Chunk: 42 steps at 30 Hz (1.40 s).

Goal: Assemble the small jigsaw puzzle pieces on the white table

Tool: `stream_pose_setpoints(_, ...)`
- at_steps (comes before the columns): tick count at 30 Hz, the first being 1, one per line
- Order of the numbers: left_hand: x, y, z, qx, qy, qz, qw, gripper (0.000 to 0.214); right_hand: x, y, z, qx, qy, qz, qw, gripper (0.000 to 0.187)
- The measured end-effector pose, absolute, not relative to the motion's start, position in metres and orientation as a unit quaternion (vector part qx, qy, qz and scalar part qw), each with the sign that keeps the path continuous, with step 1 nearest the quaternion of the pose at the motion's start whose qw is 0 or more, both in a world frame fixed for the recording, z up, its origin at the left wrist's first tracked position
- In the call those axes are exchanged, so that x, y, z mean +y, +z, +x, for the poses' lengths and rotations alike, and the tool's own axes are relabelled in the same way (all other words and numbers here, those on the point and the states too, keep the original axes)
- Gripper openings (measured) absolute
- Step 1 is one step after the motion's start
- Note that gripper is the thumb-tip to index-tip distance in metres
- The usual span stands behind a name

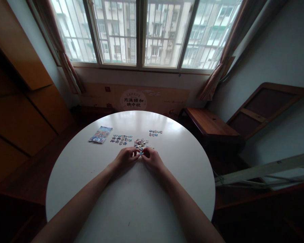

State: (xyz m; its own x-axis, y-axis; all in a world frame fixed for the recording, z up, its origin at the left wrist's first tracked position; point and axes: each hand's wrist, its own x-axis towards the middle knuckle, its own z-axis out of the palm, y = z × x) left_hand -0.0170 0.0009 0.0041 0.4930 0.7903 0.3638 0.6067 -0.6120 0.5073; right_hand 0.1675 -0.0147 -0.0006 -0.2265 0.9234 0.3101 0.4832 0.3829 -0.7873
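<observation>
Between the fingertips of my left hand [128,156] and my right hand [151,157] is a small light-blue jigsaw puzzle piece [141,153]. Both hands are closed in a pinch on it, over the near middle of the table. Just beyond my fingers lies a heap of loose puzzle pieces [141,143], some of them pale side up. To its left several pieces are spread in rough rows [121,139]. A smaller group of pieces [155,132] sits farther back on the right. My fingers cover part of the heap's near edge.
The round white table [142,209] fills the middle of the view. A colourful picture sheet [101,134] lies at its far left. Beyond stand a wooden bench [209,123] at right, an orange cabinet [20,111] at left and a barred window [142,33] behind.
</observation>
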Motion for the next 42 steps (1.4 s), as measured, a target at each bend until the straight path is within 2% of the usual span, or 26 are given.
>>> stream_pose_setpoints(20,-0.0004,0.0057,-0.0157,0.396,0.291,0.858,0.151,0.017,-0.0168,0.0040,0.1681,-0.749,0.251,-0.483,0.377,0.007)
stream_pose_setpoints(42,0.0014,0.0034,-0.0156,0.381,0.310,0.864,0.114,0.020,-0.0144,0.0043,0.1694,-0.716,0.315,-0.462,0.418,0.015)
